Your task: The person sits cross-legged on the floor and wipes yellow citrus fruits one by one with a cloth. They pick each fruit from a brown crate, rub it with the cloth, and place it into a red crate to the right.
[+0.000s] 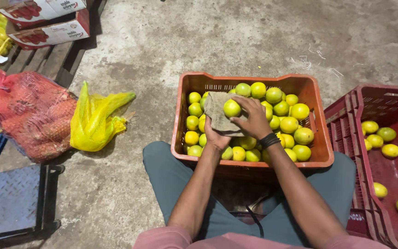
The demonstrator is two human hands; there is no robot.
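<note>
Yellow-green, the fruit [231,108] sits on the cloth [217,113] cupped in the left hand [217,136], the right hand [253,120] gripping it from the right.

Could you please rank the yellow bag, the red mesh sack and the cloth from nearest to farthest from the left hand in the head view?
1. Cloth: held in the left hand, over the orange crate.
2. Yellow bag: on the floor, left of the crate.
3. Red mesh sack: farther left, beyond the bag.
</note>
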